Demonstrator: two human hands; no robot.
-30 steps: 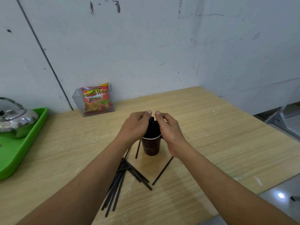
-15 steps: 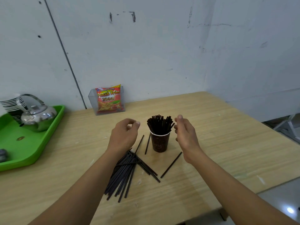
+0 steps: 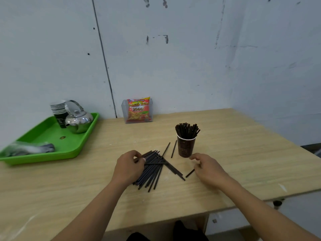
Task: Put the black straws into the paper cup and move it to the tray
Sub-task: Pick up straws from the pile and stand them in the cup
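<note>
paper cup (image 3: 186, 147) upright on the table (image 3: 243, 153), packed with black straws (image 3: 187, 130) fanning above its rim; loose pile (image 3: 153, 173) of the same straws lies flat at 8 o'clock from the cup; two strays (image 3: 174, 149) lie between pile and cup, just beside the cup's left wall; left hand (image 3: 129, 168) sits on the pile's 9 o'clock side, fingers curled, thumb and fingers pinching a few straw ends; right hand (image 3: 209, 169) at 4 o'clock from the cup, near its base but apart, fingers curled beside the end of a single straw (image 3: 189, 173) — cannot tell if it grips it; green tray (image 3: 76, 150) well apart at 9 o'clock, carrying a kettle (image 3: 79, 120) and stacked cups (image 3: 60, 112); snack packet (image 3: 139, 110) at 10 o'clock — against the wall.
</note>
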